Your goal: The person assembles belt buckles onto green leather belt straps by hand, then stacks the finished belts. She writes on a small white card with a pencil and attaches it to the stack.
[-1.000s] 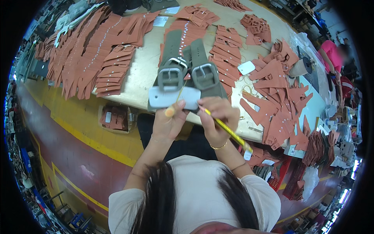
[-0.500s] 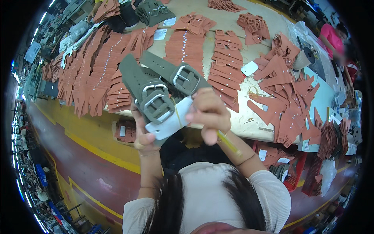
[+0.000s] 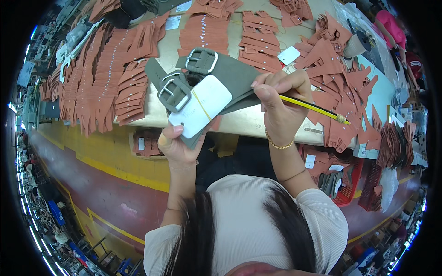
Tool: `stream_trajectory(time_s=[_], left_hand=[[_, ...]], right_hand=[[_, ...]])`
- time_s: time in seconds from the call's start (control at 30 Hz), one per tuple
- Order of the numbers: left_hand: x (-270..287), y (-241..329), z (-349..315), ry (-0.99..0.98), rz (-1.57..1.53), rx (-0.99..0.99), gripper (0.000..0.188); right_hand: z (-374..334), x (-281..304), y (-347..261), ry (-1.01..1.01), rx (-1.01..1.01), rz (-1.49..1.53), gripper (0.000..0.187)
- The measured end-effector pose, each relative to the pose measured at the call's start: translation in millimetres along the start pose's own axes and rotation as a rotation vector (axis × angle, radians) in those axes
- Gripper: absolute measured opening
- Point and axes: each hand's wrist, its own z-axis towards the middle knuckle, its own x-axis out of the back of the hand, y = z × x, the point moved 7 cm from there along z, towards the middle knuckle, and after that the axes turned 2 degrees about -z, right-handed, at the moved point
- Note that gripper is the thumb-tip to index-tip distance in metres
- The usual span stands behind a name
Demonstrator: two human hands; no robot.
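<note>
My left hand (image 3: 178,146) is closed around a bundle of grey-green buckle straps (image 3: 237,73), gripping its near lower end above the table edge. Silver-framed buckles sit on these straps. Against the bundle lies a white tag (image 3: 212,99) with a yellow rubber band across it; my left thumb presses its lower corner. My right hand (image 3: 287,103) pinches the wide right-hand end of a strap between thumb and fingers. A yellow and black pencil (image 3: 317,109) is tucked in the same hand, pointing out to the right.
Rows of orange-brown strap pieces (image 3: 202,34) cover the table (image 3: 161,48), with a looser pile (image 3: 336,92) at right. A thread cone (image 3: 357,44) stands behind that pile. Beneath the table is a red basket (image 3: 347,193). Another person (image 3: 391,30) is at the far right.
My right hand has moved right and up, from the tag to the end of a strap, spreading it outward. The tag now shows its face more fully.
</note>
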Motion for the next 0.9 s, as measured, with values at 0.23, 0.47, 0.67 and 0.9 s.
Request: stream_trajectory(time_s=[0.23, 0.47, 0.67, 0.9], left_hand=[[-6.6, -1.7, -1.3, 0.108, 0.209, -0.057, 0.081], [-0.2, -1.3, 2.1, 0.110, 0.256, -0.079, 0.082], [-13.3, 4.5, 0.7, 0.025, 0.240, -0.063, 0.082], [-11.9, 15.1, -3.3, 0.025, 0.277, -0.078, 0.088]], right_hand=[[8.1, -13.8, -5.6, -0.244, -0.146, -0.544, 0.018], [15.7, -39.0, -2.5, -0.520, -0.024, -0.854, 0.026], [26.3, -55.4, -0.1, -0.528, -0.008, -0.670, 0.026], [25.6, -66.3, 0.1, -0.569, 0.068, -0.621, 0.030]])
